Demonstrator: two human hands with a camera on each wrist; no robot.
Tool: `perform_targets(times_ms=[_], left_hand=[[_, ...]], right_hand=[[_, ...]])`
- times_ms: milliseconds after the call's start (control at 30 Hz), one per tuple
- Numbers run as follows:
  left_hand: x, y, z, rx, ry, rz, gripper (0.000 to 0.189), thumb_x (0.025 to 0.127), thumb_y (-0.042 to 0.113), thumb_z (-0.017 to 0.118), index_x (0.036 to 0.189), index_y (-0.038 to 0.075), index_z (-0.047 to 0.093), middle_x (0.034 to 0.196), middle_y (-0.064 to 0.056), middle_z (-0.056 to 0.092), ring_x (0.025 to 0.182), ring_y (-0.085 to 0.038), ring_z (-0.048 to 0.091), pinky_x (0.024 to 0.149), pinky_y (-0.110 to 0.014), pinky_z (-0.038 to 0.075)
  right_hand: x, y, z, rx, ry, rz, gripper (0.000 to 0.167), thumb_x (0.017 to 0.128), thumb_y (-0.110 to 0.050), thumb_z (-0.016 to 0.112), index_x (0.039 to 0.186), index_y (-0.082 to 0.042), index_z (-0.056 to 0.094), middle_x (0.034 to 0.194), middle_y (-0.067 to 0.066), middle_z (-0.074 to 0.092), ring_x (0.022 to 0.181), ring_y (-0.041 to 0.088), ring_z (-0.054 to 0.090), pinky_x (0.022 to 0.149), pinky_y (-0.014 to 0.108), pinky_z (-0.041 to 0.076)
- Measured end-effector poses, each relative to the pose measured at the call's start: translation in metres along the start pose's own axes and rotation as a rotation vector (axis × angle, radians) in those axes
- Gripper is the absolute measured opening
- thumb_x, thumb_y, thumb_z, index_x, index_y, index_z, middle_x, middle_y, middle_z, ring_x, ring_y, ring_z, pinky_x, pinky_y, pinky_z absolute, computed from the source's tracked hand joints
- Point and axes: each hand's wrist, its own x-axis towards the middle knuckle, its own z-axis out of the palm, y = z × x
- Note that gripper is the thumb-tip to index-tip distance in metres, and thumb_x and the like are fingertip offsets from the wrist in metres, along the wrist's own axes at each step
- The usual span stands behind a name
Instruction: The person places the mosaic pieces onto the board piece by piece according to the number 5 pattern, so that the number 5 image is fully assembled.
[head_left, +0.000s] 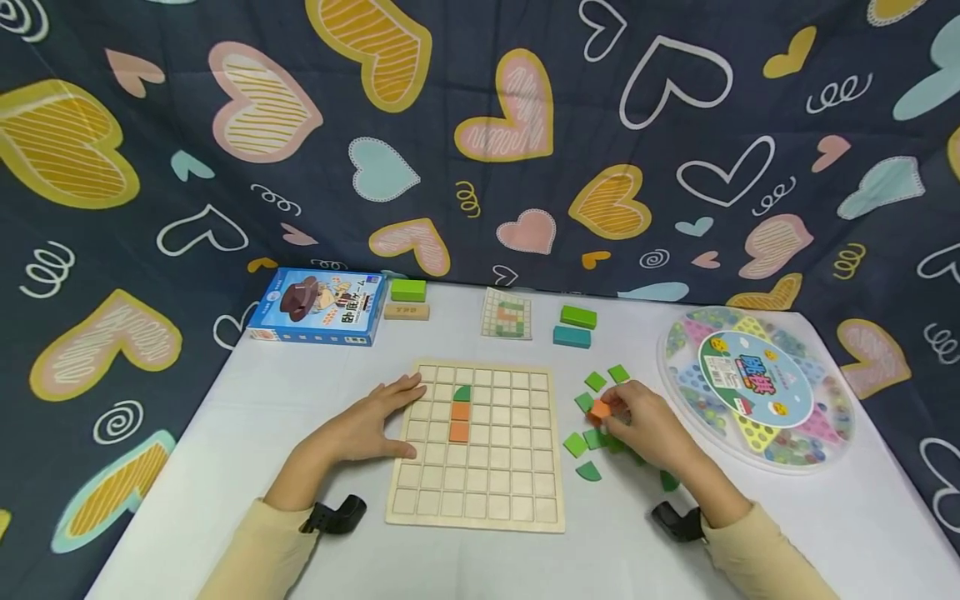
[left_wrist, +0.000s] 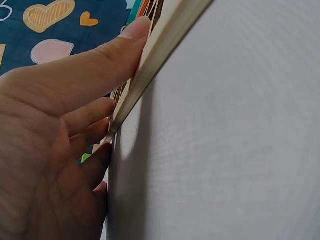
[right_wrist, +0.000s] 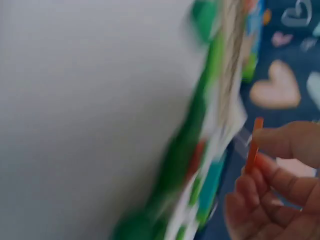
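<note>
A person's two bare hands work at a board on a smooth white cloth (head_left: 480, 571). The board (head_left: 517, 483) is pale wood, square and thin, its face divided by raised ribs into a grid of shallow square cells. One column carries three flat pieces in adjoining cells: a green quarter-circle tile (head_left: 462, 393) uppermost, then two orange square tiles (head_left: 460, 432) below it. The left hand (head_left: 367, 429) rests at the board's left edge, thumb and fingers spread apart; the left wrist view shows the thumb touching the board's bare side. The right hand (head_left: 645, 421) pinches a flat orange tile (head_left: 600, 409) between thumb and fingertips, among the loose pieces to the right of the board; the right wrist view shows this tile edge-on as a thin slab. Around that hand lie loose green tiles (head_left: 575, 445), both squares and quarter-circles, some partly hidden. Behind the board stands a creased paper card (head_left: 506, 314) printed with a coloured grid. Two oblong blocks, green (head_left: 578, 317) and teal (head_left: 572, 337), lie to its right; a wooden block (head_left: 407, 312) and a glossy blue cardboard box (head_left: 318, 304) to its left. At far right is a round, transparent case (head_left: 757, 377) containing small coloured balls. Heart-patterned dark fabric (head_left: 450, 83) hangs behind.
</note>
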Motion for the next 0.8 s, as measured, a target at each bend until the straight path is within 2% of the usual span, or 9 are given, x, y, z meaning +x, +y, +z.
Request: perform_targets(times_ms=[133,300,433,567,700,800], left_hand=[[0.001,-0.001,0.0,0.004,0.004,0.013,0.092,0.071,0.039,0.081,0.146,0.008,0.037,0.158,-0.006,0.022,0.146,-0.03,0.017,0.119,-0.05,0.012],[0.0,-0.002,0.001,0.012,0.002,0.022,0.092,0.071,0.041,0.08,0.145,0.007,0.038,0.157,-0.008,0.023,0.145,-0.031,0.018,0.119,-0.051,0.013],[0.002,-0.001,0.005,0.003,-0.001,0.03,0.092,0.07,0.041,0.081,0.145,0.007,0.039,0.157,-0.009,0.024,0.145,-0.033,0.019,0.118,-0.054,0.013],[0.003,0.0,0.005,0.01,-0.002,0.012,0.092,0.07,0.041,0.081,0.145,0.009,0.039,0.158,-0.006,0.023,0.145,-0.031,0.018,0.119,-0.052,0.013],[0.003,-0.001,0.003,0.017,0.011,0.008,0.091,0.07,0.04,0.081,0.145,0.01,0.039,0.158,-0.004,0.023,0.146,-0.029,0.018,0.119,-0.05,0.012],[0.001,-0.002,0.002,0.003,0.01,0.008,0.091,0.07,0.039,0.082,0.145,0.009,0.039,0.158,-0.005,0.023,0.146,-0.03,0.018,0.119,-0.051,0.012]], right_hand=[[0.01,-0.04,0.012,0.076,-0.088,-0.177,0.022,0.082,-0.01,0.07,0.104,-0.008,0.066,0.098,0.0,0.062,0.084,0.013,0.059,0.071,0.027,0.054],[0.029,-0.08,0.041,0.06,-0.211,-0.334,0.019,0.086,-0.017,0.068,0.105,-0.013,0.068,0.1,-0.004,0.063,0.088,0.009,0.058,0.075,0.024,0.052],[0.039,-0.096,0.06,-0.045,-0.247,-0.387,0.018,0.087,-0.019,0.068,0.103,-0.013,0.07,0.098,-0.004,0.063,0.089,0.008,0.057,0.078,0.023,0.052],[0.043,-0.104,0.07,-0.138,-0.243,-0.436,0.019,0.086,-0.016,0.07,0.104,-0.012,0.07,0.098,-0.002,0.063,0.089,0.009,0.06,0.077,0.021,0.053],[0.046,-0.107,0.073,-0.12,-0.233,-0.441,0.023,0.084,-0.015,0.071,0.106,-0.011,0.07,0.101,-0.001,0.063,0.09,0.01,0.059,0.078,0.021,0.053],[0.044,-0.104,0.07,-0.052,-0.254,-0.409,0.031,0.084,-0.02,0.072,0.112,-0.009,0.067,0.103,-0.001,0.062,0.09,0.01,0.057,0.079,0.023,0.052]])
